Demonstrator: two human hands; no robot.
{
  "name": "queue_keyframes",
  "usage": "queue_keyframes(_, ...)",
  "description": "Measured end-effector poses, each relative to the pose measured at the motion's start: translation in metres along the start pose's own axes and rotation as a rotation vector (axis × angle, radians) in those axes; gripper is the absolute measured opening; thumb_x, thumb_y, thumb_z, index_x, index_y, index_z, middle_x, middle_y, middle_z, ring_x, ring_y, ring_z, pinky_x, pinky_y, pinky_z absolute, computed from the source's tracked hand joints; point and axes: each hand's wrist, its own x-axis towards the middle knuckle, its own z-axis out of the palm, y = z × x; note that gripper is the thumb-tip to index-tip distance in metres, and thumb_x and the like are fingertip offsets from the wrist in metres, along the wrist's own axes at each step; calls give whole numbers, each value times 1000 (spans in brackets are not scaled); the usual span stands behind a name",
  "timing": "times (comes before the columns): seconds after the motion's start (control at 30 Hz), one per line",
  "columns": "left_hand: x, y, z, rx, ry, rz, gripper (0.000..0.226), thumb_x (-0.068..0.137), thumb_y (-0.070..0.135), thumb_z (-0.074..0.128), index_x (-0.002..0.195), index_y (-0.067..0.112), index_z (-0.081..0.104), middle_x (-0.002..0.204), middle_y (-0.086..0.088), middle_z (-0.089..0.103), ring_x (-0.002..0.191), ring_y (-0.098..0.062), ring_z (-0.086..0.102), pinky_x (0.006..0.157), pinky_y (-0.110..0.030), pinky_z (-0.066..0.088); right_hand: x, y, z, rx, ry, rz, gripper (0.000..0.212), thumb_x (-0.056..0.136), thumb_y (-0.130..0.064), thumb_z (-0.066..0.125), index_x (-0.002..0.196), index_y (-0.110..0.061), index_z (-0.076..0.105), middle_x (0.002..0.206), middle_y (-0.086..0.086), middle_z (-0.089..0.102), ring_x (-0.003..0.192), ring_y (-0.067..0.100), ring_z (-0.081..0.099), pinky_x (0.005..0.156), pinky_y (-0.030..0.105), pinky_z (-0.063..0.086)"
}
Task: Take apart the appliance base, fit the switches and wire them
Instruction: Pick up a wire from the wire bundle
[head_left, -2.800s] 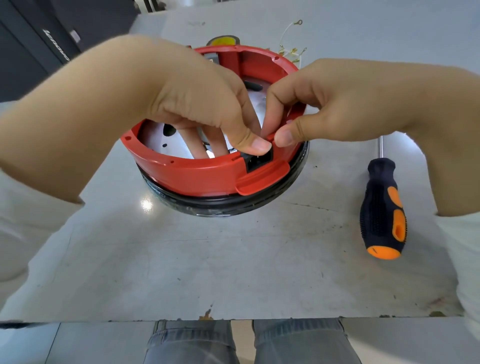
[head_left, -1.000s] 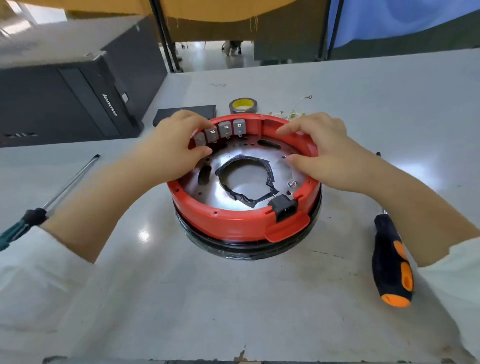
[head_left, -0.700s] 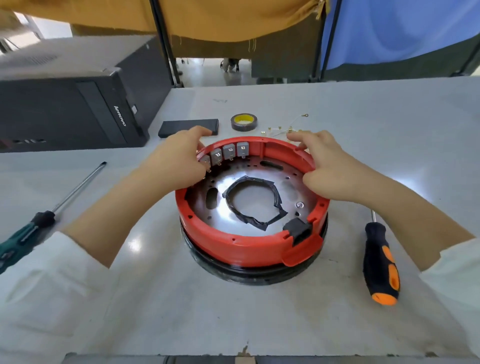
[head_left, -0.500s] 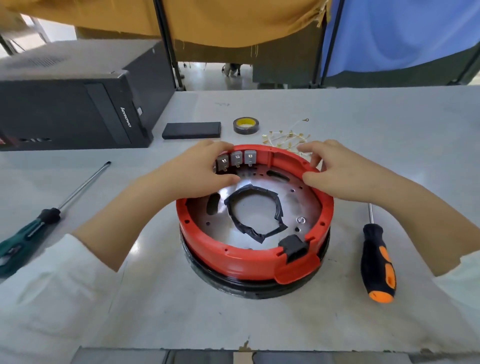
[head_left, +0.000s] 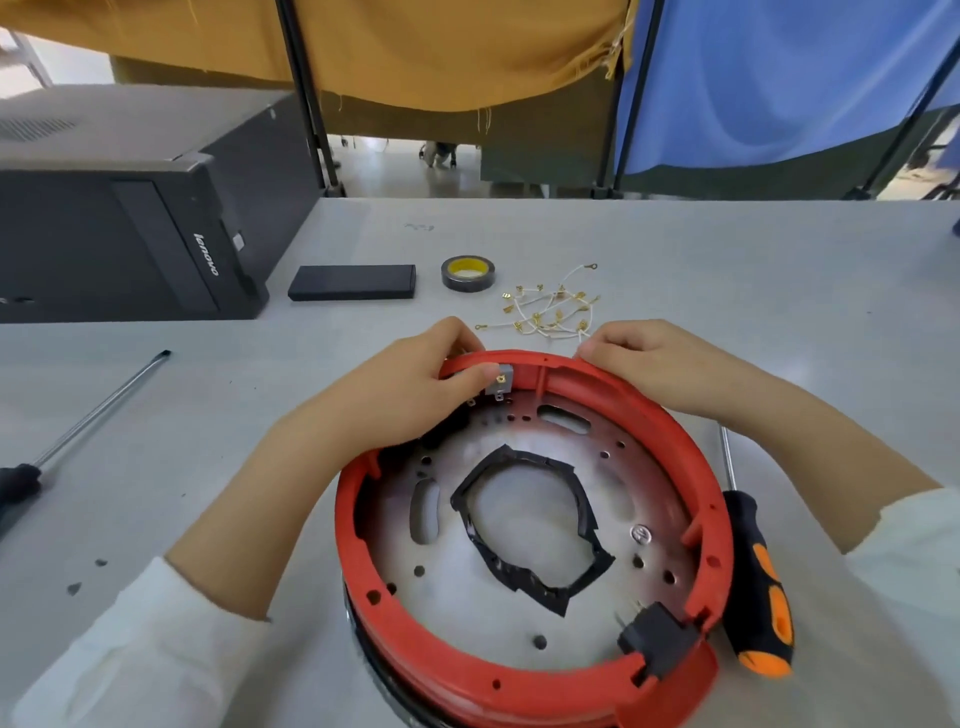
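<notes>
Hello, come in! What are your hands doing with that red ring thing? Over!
Left hand pinching the switches on the red base far rim. Right hand gripping that rim. Wires loose behind, nothing blocking.

Computer case (head_left: 130, 208); tape roll (head_left: 467, 273)

Appliance base (head_left: 519, 675) on table (head_left: 779, 312), nearest the viewer. Screwdriver (head_left: 753, 587) just right of base; second screwdriver (head_left: 78, 431) well to the left. Behind base: wires (head_left: 550, 312), tape roll (head_left: 467, 273), flat box (head_left: 352, 282). Computer case (head_left: 130, 208) at far left.
</notes>
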Motion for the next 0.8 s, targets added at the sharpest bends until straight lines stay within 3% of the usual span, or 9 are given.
queue_keyframes(0.03, 0, -1, 0, -18, 2, 2, 23, 91, 54, 51, 103, 35, 52, 93, 15, 65, 79, 2, 58, 65, -15, 41, 7, 2, 2, 39, -10, 14, 27, 97, -30, 48, 98, -12, 69, 100, 12, 69, 81, 16, 60, 83, 31, 49)
queue_keyframes(0.1, 0, -4, 0, -53, 7, 4, 22, 90, 56, 53, 102, 38, 53, 94, 18, 66, 81, 5, 57, 68, -13, 43, 24, 5, 5, 88, -8, 12, 22, 97, -23, 50, 102, -13, 69, 99, 8, 68, 80, 14, 59, 75, 19, 48)
queue_keyframes(0.2, 0, -5, 1, -49, 20, 6, 24, 88, 60, 53, 101, 40, 53, 94, 17, 66, 79, 3, 57, 71, -17, 46, 52, 10, 10, -98, 32, -71, 17, 95, -16, 54, 106, -17, 67, 92, -12, 59, 71, 1, 52, 63, 4, 39)
queue_keyframes(0.23, -1, -5, 2, -35, 24, 11, 25, 87, 61, 52, 100, 40, 52, 93, 15, 66, 78, 2, 57, 71, -18, 47, 62, 12, 12, -185, 46, -94, 17, 94, -18, 54, 105, -18, 66, 91, -12, 58, 71, -2, 51, 68, 8, 40)
queue_keyframes(0.3, -3, -4, 2, -22, 25, 15, 31, 83, 65, 46, 100, 39, 51, 91, 13, 66, 75, 1, 56, 67, -19, 46, 78, 14, 16, -351, 97, -82, 18, 93, -27, 54, 106, -21, 65, 91, -7, 58, 80, 9, 54, 78, 28, 45)
queue_keyframes(0.37, -4, -4, 2, -33, 23, 15, 34, 80, 66, 44, 99, 39, 52, 88, 12, 66, 72, 2, 55, 60, -16, 42, 90, 13, 19, -447, 165, -38, 22, 90, -36, 55, 108, -25, 60, 87, -6, 54, 86, 18, 54, 78, 36, 47)
queue_keyframes(0.53, -3, -7, 3, -45, 33, 19, 26, 84, 61, 47, 98, 39, 52, 84, 13, 65, 67, 6, 53, 55, -17, 36, 100, 16, 23, -401, 134, -38, 48, 80, -18, 64, 125, -22, 49, 80, -1, 54, 77, 20, 52, 63, 32, 38)
queue_keyframes(0.67, -3, -9, 2, -53, 36, 18, 26, 85, 60, 49, 99, 39, 54, 88, 15, 66, 72, 6, 55, 59, -16, 40, 94, 16, 18, -338, 58, -62, 50, 80, -2, 58, 125, -21, 50, 71, -3, 52, 59, 9, 50, 54, 25, 40)
queue_keyframes(0.8, -3, -9, 2, -60, 35, 18, 26, 84, 61, 51, 99, 39, 54, 86, 15, 65, 71, 7, 55, 58, -9, 40, 73, 6, 7, -61, 106, -163, 44, 87, -5, 57, 122, -31, 48, 83, -6, 56, 56, 5, 59, 51, 15, 48)
